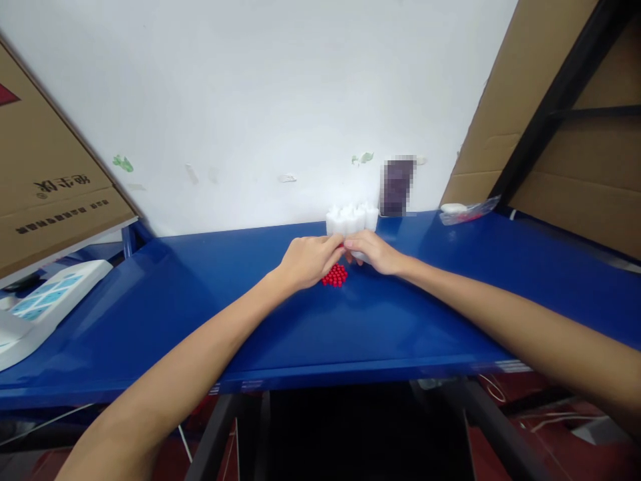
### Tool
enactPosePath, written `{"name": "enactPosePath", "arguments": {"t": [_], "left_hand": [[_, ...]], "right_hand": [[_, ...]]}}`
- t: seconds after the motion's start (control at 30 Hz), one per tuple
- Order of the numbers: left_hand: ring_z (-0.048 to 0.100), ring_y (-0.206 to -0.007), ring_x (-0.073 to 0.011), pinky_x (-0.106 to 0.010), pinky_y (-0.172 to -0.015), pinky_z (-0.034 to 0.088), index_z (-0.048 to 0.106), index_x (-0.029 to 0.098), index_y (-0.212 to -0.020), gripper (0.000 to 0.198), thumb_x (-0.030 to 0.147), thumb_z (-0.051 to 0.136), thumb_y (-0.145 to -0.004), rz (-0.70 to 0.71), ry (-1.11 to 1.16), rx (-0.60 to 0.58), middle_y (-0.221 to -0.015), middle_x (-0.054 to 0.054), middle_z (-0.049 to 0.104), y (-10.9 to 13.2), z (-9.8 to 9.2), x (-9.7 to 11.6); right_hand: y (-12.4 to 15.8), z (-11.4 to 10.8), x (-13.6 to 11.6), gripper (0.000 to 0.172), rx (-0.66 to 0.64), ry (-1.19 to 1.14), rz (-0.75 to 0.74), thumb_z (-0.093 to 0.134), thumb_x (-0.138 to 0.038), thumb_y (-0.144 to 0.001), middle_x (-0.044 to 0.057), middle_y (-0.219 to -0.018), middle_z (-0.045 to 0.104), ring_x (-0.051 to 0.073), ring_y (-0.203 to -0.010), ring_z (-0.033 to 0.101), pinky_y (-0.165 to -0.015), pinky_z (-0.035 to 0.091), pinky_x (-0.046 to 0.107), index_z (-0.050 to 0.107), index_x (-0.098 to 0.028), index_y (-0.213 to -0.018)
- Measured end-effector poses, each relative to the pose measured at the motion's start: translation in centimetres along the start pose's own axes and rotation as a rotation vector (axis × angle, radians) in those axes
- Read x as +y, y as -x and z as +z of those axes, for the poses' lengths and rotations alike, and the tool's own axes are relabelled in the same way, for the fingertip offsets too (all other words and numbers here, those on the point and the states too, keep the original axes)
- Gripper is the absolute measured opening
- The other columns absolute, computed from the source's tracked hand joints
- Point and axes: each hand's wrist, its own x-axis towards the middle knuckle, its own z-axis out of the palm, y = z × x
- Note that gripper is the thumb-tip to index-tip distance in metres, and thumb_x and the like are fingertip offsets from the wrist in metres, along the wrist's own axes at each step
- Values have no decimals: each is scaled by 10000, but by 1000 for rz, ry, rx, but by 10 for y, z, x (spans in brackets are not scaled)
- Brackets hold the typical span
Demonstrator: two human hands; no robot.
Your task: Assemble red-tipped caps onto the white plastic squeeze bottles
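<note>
Over the blue bench, my left hand (310,259) and my right hand (374,250) meet at the fingertips. Part of a small white bottle (359,255) shows under my right hand, whose fingers are closed around it. My left fingers are pinched at one end of that bottle, with a bit of red, apparently a cap, between them. Several small red caps (334,275) lie in a cluster just below my left hand. Right behind the hands stands a tight group of white bottles (352,219), their lower parts partly hidden by my fingers.
The blue bench (240,321) runs up to a white wall (250,100). A phone-like dark object (397,187) leans on the wall. At the right back lies a clear plastic bag (468,212). Cardboard (55,180) and a white device (50,307) stand at the left.
</note>
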Motion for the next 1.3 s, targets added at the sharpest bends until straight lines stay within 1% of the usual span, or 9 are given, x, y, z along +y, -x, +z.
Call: {"name": "enactPosePath", "arguments": {"t": [0.13,0.23,0.33,0.4,0.63,0.8,0.93,1.1,1.3], "left_hand": [[622,-755,-180,-278,-633,388,549,191,-1074,342,414,289,-1072,28,35,6,-927,-59,709,-1,5,5],[615,-790,-187,-291,-688,421,558,180,-1050,333,385,295,-1069,56,21,39,-926,-71,693,-1,8,5],[600,-835,-200,-320,-747,438,570,170,-1024,343,353,283,-1070,105,-7,99,-936,-85,680,0,10,6],[590,-841,-203,-329,-758,439,575,168,-1036,351,347,276,-1072,130,-12,112,-930,-86,676,0,12,6],[558,-825,-215,-352,-754,418,574,159,-964,367,331,269,-1073,158,-43,121,-919,-89,668,1,14,6],[557,-837,-220,-354,-760,410,576,160,-996,363,339,270,-1074,149,-45,141,-927,-91,668,2,14,6],[586,-825,-204,-339,-753,426,569,163,-1031,347,338,273,-1075,150,0,131,-942,-80,674,1,16,5],[623,-815,-181,-307,-743,456,570,168,-1063,322,332,292,-1077,176,47,99,-938,-60,679,1,18,5],[650,-786,-182,-299,-695,467,578,172,-1107,330,352,303,-1078,227,-32,133,-908,-52,684,0,21,6]], "right_hand": [[1,2,2,422,0,39,-21,422,-407,-950,5,-596,579,130,-529,529,-582,410,273,591,-174,-642],[2,3,2,419,-5,51,-19,434,-416,-951,7,-576,585,132,-527,531,-574,406,270,574,-179,-635],[5,3,0,437,-12,85,-62,415,-428,-968,-8,-529,554,122,-505,492,-579,385,268,511,-193,-613],[6,3,-1,409,-6,107,-84,423,-423,-961,-22,-526,531,117,-498,464,-570,358,267,491,-197,-627],[5,4,-1,417,-22,174,-80,410,-420,-949,-11,-530,518,124,-502,448,-562,315,282,461,-204,-596],[4,3,-1,430,-24,176,-129,407,-443,-959,-12,-546,527,126,-525,457,-579,324,277,467,-201,-608],[4,4,0,426,-16,177,-149,410,-449,-959,-12,-558,533,124,-519,464,-575,326,276,472,-198,-620],[6,5,1,357,-28,193,-136,397,-372,-919,-4,-559,537,129,-521,468,-570,332,278,470,-199,-615],[7,6,2,268,-22,175,-158,429,-327,-839,4,-561,557,138,-524,484,-554,339,281,500,-189,-621]]}}
